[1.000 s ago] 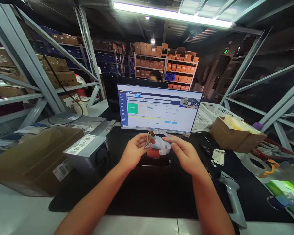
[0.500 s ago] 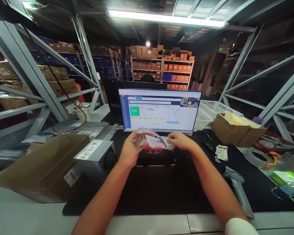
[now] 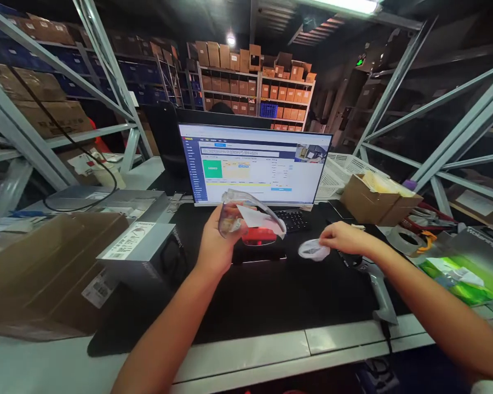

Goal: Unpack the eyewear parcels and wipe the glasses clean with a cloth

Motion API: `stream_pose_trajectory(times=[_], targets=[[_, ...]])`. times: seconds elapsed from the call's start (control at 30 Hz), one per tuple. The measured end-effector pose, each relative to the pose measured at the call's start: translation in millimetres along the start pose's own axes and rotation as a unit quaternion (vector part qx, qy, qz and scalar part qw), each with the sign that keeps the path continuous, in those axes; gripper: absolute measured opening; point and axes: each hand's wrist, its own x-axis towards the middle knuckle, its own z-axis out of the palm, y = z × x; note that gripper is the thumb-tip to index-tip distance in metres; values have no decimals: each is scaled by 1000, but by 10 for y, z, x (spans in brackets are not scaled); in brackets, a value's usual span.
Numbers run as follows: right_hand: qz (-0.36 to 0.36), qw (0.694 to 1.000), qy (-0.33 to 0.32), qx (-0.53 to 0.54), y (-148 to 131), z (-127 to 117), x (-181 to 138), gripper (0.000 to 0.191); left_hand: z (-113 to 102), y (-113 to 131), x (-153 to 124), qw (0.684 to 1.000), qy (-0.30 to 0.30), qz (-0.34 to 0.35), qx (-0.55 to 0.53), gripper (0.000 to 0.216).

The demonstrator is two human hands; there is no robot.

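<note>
My left hand [image 3: 217, 238] is closed around a pair of clear-framed glasses [image 3: 259, 201], held up in front of the monitor. A white piece of paper or card [image 3: 250, 216] shows between the glasses' arms; whether my fingers hold it too is hard to tell. My right hand [image 3: 340, 238] pinches a thin white wrapper-like piece [image 3: 314, 250], loop-shaped and soft-looking, a little above the black mat [image 3: 267, 306]. Just beyond and below the glasses, a red-lit device [image 3: 258, 236] glows on the mat.
The monitor [image 3: 250, 164] stands behind a black keyboard [image 3: 293, 220]. Left are a grey box with a glasses picture [image 3: 142, 262] and a large cardboard box [image 3: 45, 273]. Right are a handheld scanner [image 3: 380, 295], a tape roll [image 3: 403, 241], a green packet [image 3: 464, 279] and an open carton [image 3: 378, 202].
My right hand has moved right, away from the glasses, carrying the white wrapper-like piece. My left hand still holds the glasses. The head view has shifted down and to the right.
</note>
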Motion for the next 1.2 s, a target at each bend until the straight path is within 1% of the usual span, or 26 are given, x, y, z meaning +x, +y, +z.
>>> stream_pose_trajectory(times=[0.07,0.17,0.27,0.37,0.43,0.5,0.57,0.63,0.77,0.9,0.97,1.1,1.13,1.2], targets=[[14,998,-34,-44,-172,150,-24,17,87,-109,-71,1000,-8,-9,-1,50],[8,996,-37,-81,-540,199,-46,30,209,-192,-187,999,-28,-35,18,47],[-22,998,-38,-51,-829,248,-16,34,254,-186,-249,998,-24,-37,37,39],[-39,998,-39,-4,-958,377,74,37,229,-144,-233,999,14,-18,39,27],[-48,999,-2,15,-989,478,141,38,205,-120,-201,999,32,-23,21,20],[-67,996,50,20,-1002,565,191,38,193,-108,-170,998,35,-51,-6,18],[-89,992,88,27,-1006,628,216,39,199,-109,-143,996,44,-76,-33,18],[-108,988,100,43,-1005,675,225,38,221,-119,-121,991,78,-82,-65,20],[-134,981,123,74,-1006,778,246,31,291,-135,-86,976,157,-67,-137,27],[-137,978,132,81,-1004,906,299,28,332,-135,-77,963,216,-46,-152,31],[-126,979,136,90,-994,953,323,28,323,-128,-82,965,213,-47,-144,32],[-82,971,189,125,-985,998,336,25,282,-121,-90,979,144,-98,-104,32],[-71,967,204,134,-990,1004,335,25,277,-126,-91,981,135,-98,-96,32],[-54,962,223,150,-1005,1021,335,25,277,-151,-93,983,142,-66,-96,29]])
